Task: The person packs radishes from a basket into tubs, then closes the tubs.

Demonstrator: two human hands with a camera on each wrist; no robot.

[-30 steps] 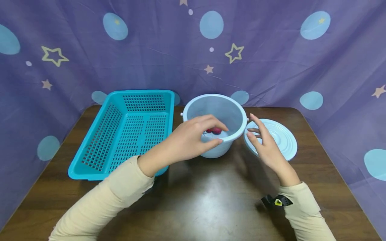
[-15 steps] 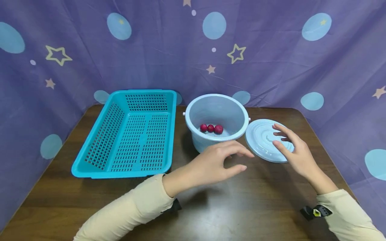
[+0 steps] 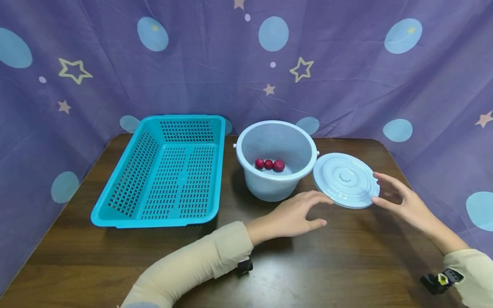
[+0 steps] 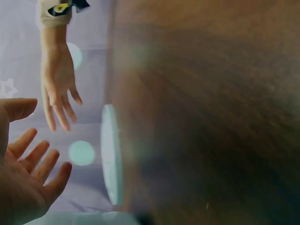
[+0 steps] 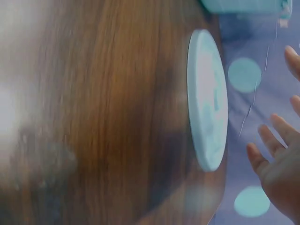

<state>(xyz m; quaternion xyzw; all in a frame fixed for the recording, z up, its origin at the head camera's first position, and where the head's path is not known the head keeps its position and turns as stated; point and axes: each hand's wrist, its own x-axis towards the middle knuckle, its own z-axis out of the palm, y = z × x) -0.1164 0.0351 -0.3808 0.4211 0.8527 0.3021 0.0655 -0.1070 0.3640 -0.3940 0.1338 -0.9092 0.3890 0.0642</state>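
Observation:
A pale blue round lid (image 3: 344,182) lies flat on the table in the head view, to the right of a pale blue bucket (image 3: 269,188). Inside the bucket sit three round dark red items (image 3: 279,165), their kind unclear. My left hand (image 3: 290,216) hovers in front of the bucket and left of the lid, its fingers spread and holding nothing. My right hand (image 3: 408,207) is at the lid's right edge, fingers loosely bent. In the right wrist view its fingers (image 5: 269,138) appear apart from the lid (image 5: 206,101).
A turquoise perforated basket (image 3: 219,188) stands at the left of the brown wooden table (image 3: 308,265). Behind the table hangs a purple curtain (image 3: 215,64) with stars and blue spots.
Both hands have moved right and toward the front, away from the bucket. The left hand no longer covers the red items; the right hand has passed over the lid to its right edge.

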